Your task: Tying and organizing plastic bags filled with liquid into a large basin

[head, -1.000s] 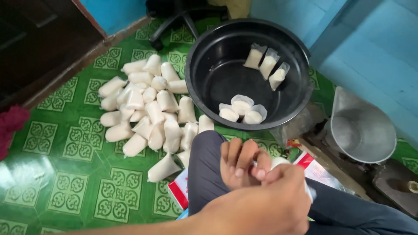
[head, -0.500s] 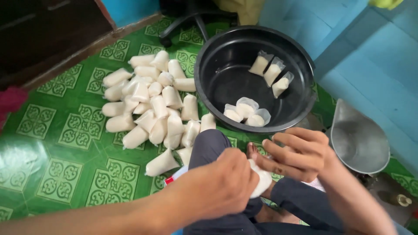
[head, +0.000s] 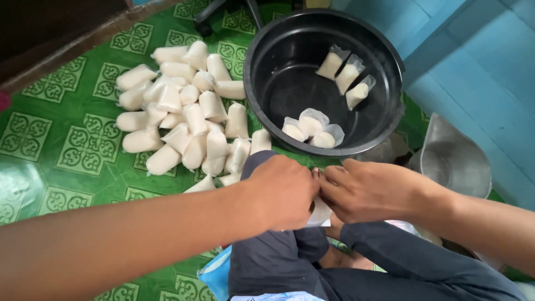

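Green patterned floor (head: 50,150), person seated on it, dark trouser legs (head: 290,262) crossed below the hands.

Black round basin (head: 326,83) sits just beyond the grip, up and slightly right of where the hands meet. Inside: three small filled plastic bags leaning on the far wall (head: 345,75), three more lying together on the bottom near the front wall (head: 312,131). All hold a pale, off-white filling. Rest of the basin bottom bare.

Heap of filled bags (head: 186,120) lies on the floor up and to the left of the grip, touching or nearly touching the basin's left side. Bags sausage-shaped, long axes pointing every way, the nearest ones just above the left hand's knuckles.

Grey metal vessel (head: 454,159) stands to the right of the grip, beyond the right wrist; contents not visible.

Left hand (head: 281,192) and right hand (head: 373,189) meet over the knee, fingertips pressed together on one small white bag (head: 320,214). Only a corner of that bag shows, below and between the two hands; its long axis cannot be told. Both hands are closed in a pinch on it, fingers bunched rather than spread. Neither hand is clearly nearer; each holds its own side. From this grip the basin rim is the closest container, straight ahead.
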